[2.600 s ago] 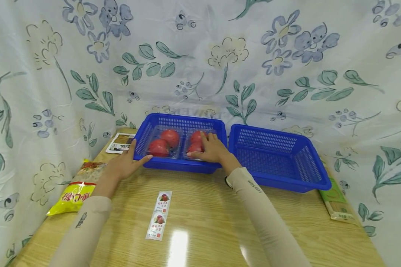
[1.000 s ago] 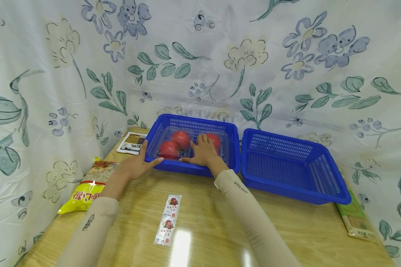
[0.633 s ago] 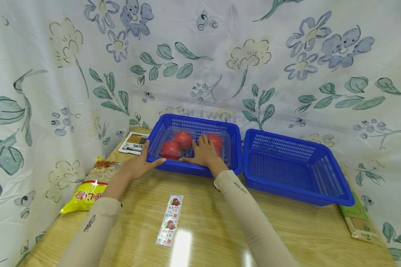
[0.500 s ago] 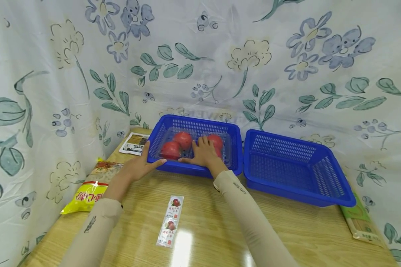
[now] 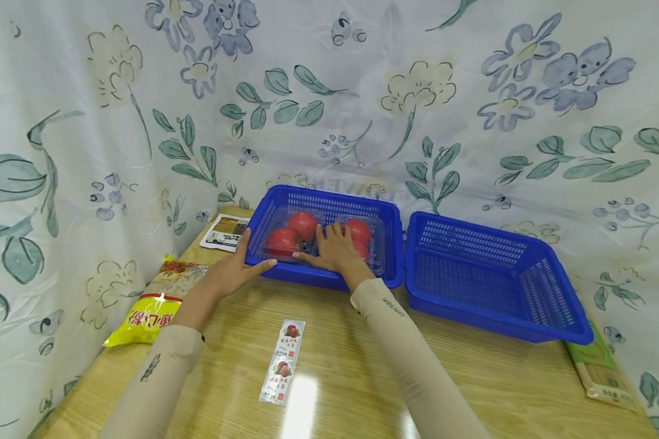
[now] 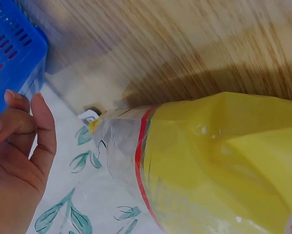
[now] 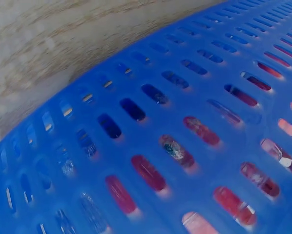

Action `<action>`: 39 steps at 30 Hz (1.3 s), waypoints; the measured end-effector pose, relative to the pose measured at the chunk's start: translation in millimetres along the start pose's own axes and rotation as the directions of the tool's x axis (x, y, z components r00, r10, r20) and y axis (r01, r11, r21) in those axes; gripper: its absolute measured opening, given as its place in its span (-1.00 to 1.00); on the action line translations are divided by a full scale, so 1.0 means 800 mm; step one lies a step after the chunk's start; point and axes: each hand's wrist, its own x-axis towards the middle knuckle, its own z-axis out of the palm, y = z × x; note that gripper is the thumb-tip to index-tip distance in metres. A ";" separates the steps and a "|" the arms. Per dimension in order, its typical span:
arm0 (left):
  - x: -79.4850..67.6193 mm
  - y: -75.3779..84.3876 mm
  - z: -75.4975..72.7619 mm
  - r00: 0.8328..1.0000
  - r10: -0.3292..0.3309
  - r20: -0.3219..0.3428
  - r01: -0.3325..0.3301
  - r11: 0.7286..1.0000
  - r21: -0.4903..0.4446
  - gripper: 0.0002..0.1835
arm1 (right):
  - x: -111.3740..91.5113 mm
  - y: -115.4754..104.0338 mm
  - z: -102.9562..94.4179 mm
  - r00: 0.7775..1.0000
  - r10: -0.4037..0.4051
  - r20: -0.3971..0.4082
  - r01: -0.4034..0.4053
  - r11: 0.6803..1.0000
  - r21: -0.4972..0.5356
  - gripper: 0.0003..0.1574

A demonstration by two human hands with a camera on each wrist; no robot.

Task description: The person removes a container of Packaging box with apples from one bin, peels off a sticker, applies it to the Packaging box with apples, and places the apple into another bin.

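Blue slotted plastic basket [image 5: 302, 276], left one of two, is sitting on the pale wood-grain table [image 5: 236, 390], both my hands at it. My left hand [image 5: 226, 275] is resting on its front-left corner, grip wide: thumb lying along the front rim, fingers spreading along the left side, only touching. My right hand [image 5: 335, 251] is reaching inside, fingers bending down over the left part of the right-hand clear plastic box [image 5: 378, 244], thumb pointing left. Can't tell if I'm pinching that box or just touching it (my right wrist camera is showing only slotted wall, red coming through the slots). It's lying in the basket's right half, holding round red fruits [image 5: 359, 230], partly hidden by my hand. Left-hand clear plastic box [image 5: 280, 213] is lying beside it, holding two round red fruits [image 5: 282, 241].

Second blue slotted basket [image 5: 483, 320] is standing just to the right. Yellow plastic bag with a red stripe [image 5: 148, 314] is lying left of my left forearm, flat white-edged packet [image 5: 225, 233] behind it. White strip of two fruit-printed labels [image 5: 282, 364] is lying in front of the left basket. Green packet [image 5: 593, 350] is poking out past the second basket's right end. White floral cloth [image 5: 357, 61] is hanging behind everything.
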 end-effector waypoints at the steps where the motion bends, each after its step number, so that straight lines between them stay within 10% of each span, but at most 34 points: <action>1: 0.000 0.000 -0.001 1.000 0.003 0.000 -0.003 1.000 -0.002 0.20 | -0.001 0.000 -0.002 1.000 -0.001 -0.008 0.001 1.000 0.001 0.36; 15: 0.002 0.004 -0.002 1.000 0.011 0.018 -0.011 1.000 0.007 0.19 | 0.005 -0.013 -0.004 0.999 0.037 0.028 -0.041 0.989 0.145 0.02; 23: -0.002 0.004 -0.002 1.000 -0.001 0.017 0.001 1.000 0.017 0.19 | 0.003 -0.015 -0.004 0.994 0.097 0.047 -0.108 0.936 0.337 0.52; 39: -0.002 0.004 -0.001 1.000 0.004 0.019 -0.004 1.000 0.007 0.20 | 0.007 -0.024 -0.006 0.978 0.183 0.099 -0.202 0.952 0.228 0.61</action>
